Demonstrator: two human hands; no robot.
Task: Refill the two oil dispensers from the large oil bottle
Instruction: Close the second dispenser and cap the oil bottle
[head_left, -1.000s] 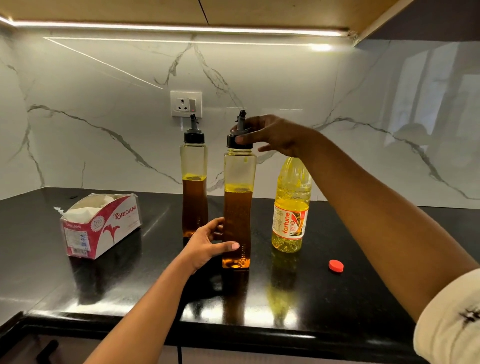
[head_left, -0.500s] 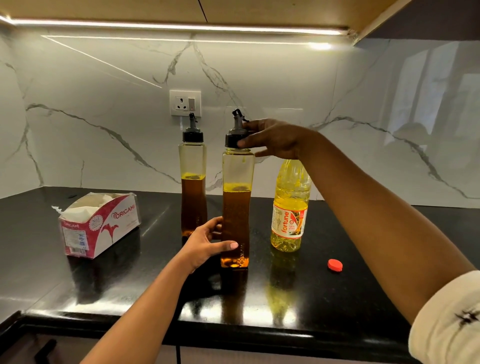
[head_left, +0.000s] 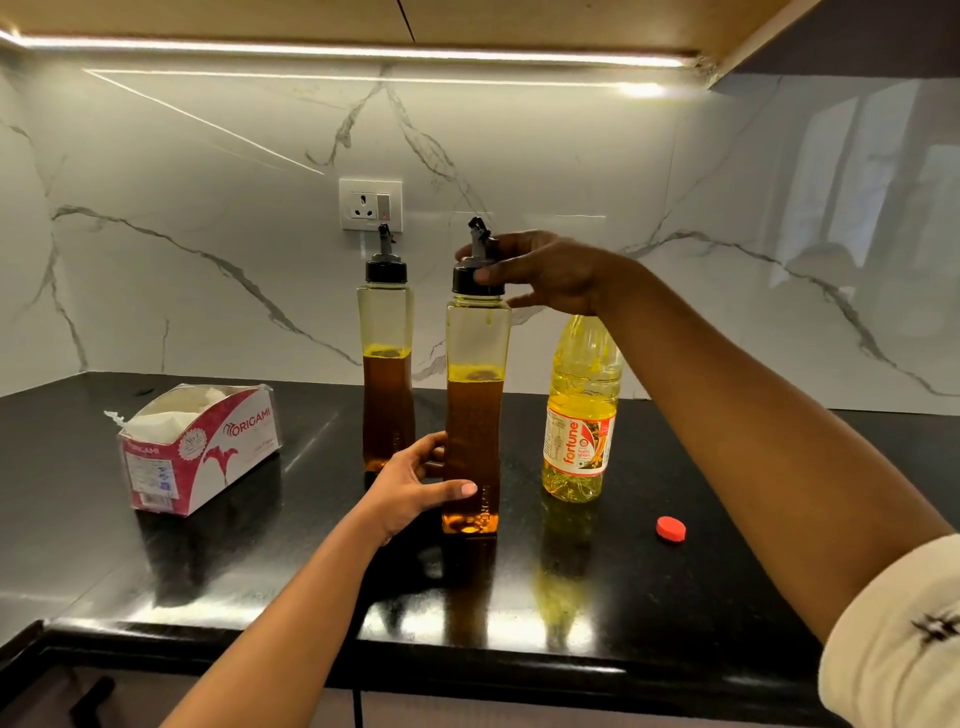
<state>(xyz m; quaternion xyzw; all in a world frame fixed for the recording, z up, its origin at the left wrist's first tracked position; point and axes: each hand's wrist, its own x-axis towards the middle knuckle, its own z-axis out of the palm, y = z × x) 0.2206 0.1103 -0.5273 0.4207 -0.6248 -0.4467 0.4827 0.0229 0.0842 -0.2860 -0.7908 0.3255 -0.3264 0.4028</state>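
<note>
Two tall clear oil dispensers with black spout caps stand on the black counter, each about half full of amber oil. My left hand (head_left: 415, 483) grips the lower body of the nearer dispenser (head_left: 475, 415). My right hand (head_left: 540, 273) holds that dispenser's black cap (head_left: 470, 278) from the right, fingers curled round it. The second dispenser (head_left: 385, 358) stands behind and to the left, untouched. The large yellow oil bottle (head_left: 579, 415) with a "fortune" label stands upright to the right, its neck hidden behind my right wrist. Its red cap (head_left: 670, 529) lies on the counter.
An opened pink Origami tissue box (head_left: 202, 452) sits at the left on the counter (head_left: 260, 566). A marble backsplash with a wall socket (head_left: 371, 205) rises behind the dispensers. A cabinet with a light strip hangs overhead. The counter's front edge runs below my arms.
My right hand has shifted its hold round the near dispenser's cap, and the spout has turned slightly. The left hand keeps its grip on the body. The bottles have stayed where they stood.
</note>
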